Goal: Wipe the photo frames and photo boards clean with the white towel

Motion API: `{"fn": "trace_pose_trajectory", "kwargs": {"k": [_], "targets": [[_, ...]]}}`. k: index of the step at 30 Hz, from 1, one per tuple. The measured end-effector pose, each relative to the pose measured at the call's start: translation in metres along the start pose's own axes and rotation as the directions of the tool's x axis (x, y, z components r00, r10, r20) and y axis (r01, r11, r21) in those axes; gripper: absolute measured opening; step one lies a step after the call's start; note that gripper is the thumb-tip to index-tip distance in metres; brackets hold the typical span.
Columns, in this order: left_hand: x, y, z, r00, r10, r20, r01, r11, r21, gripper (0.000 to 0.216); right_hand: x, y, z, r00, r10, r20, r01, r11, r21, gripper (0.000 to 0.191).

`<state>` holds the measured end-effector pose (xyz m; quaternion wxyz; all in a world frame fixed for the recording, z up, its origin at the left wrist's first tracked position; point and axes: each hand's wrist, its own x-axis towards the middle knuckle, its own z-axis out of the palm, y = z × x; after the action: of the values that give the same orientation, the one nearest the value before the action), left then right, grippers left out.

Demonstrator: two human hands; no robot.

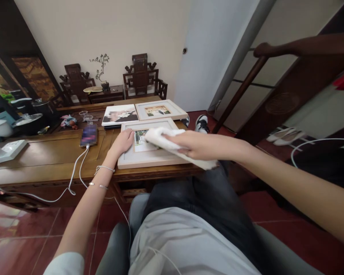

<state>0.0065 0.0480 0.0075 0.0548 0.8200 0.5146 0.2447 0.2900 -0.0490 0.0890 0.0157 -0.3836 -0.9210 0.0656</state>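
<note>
Well, our right hand (186, 144) is closed on a white cloth (164, 138), bunched over the near frame (147, 157) and trailing off toward four o'clock; it is blurred, and we cannot tell whether it touches the picture beneath. Our left hand (124, 140) lies against that frame's rim at nine o'clock, though how tightly its fingers press or grip we cannot tell. We have the near frame flat on the table (53, 143), at its edge just above our lap.

Taking that frame as the dial's centre, we see the far frame (160, 110) just beyond it at twelve and a photo panel (120, 114) at ten, beside the far frame. The phone (89, 135) is at nine, with a pot (28, 124) farther out. Past the table, we find a plant (101, 68) near eleven, a chair (140, 74) around half past eleven, and a shoe (201, 123) at two.
</note>
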Motion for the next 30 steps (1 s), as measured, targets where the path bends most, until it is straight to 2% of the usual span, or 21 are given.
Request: {"fn": "trace_pose_trajectory", "kwargs": {"k": [2, 4, 6, 9, 12, 16, 21, 23, 25, 27, 30], "targets": [[0.0, 0.0, 0.0, 1.0, -0.013, -0.017, 0.013, 1.0, 0.001, 0.033, 0.019, 0.012, 0.0, 0.987, 0.059, -0.149, -0.072, 0.994, -0.08, 0.067], [0.0, -0.001, 0.001, 0.999, -0.019, -0.026, 0.018, 1.0, -0.009, 0.033, 0.044, 0.024, 0.004, 0.951, 0.062, -0.302, -0.121, 0.976, -0.181, 0.069], [0.001, 0.0, 0.0, 0.999, -0.023, -0.029, 0.022, 1.0, -0.016, 0.032, 0.07, 0.036, 0.009, 0.928, 0.067, -0.366, -0.17, 0.951, -0.258, 0.068], [0.001, 0.001, -0.001, 0.999, -0.034, -0.033, 0.033, 0.999, -0.017, 0.032, 0.097, 0.045, 0.021, 0.953, 0.133, -0.271, -0.207, 0.942, -0.265, 0.068], [0.001, 0.002, -0.001, 0.999, -0.036, -0.024, 0.036, 0.999, -0.016, 0.033, 0.101, 0.042, 0.032, 0.976, 0.182, -0.121, -0.205, 0.956, -0.21, 0.068], [0.001, 0.002, 0.001, 0.999, -0.031, -0.027, 0.03, 0.999, -0.026, 0.034, 0.07, 0.02, 0.03, 0.982, 0.186, 0.035, -0.179, 0.971, -0.156, 0.068], [0.0, 0.002, 0.003, 0.998, -0.039, -0.039, 0.039, 0.999, -0.007, 0.035, 0.013, -0.024, 0.0, 0.976, 0.047, 0.215, -0.03, 0.996, -0.08, 0.066], [0.0, 0.001, 0.003, 0.998, -0.043, -0.035, 0.043, 0.999, 0.002, 0.035, 0.002, -0.036, -0.004, 0.975, 0.009, 0.22, 0.002, 0.999, -0.051, 0.067], [0.001, 0.001, 0.003, 0.998, -0.045, -0.034, 0.045, 0.999, 0.006, 0.035, 0.004, -0.038, 0.003, 0.982, 0.011, 0.189, -0.006, 1.0, -0.029, 0.071], [0.001, 0.0, 0.002, 0.999, -0.04, -0.03, 0.04, 0.999, 0.003, 0.035, 0.019, -0.029, 0.016, 0.99, 0.036, 0.135, -0.036, 0.999, -0.007, 0.077], [0.001, 0.001, -0.001, 1.0, -0.027, -0.014, 0.027, 1.0, -0.014, 0.033, 0.056, 0.004, 0.036, 0.994, 0.11, 0.001, -0.11, 0.994, 0.009, 0.09]]}}
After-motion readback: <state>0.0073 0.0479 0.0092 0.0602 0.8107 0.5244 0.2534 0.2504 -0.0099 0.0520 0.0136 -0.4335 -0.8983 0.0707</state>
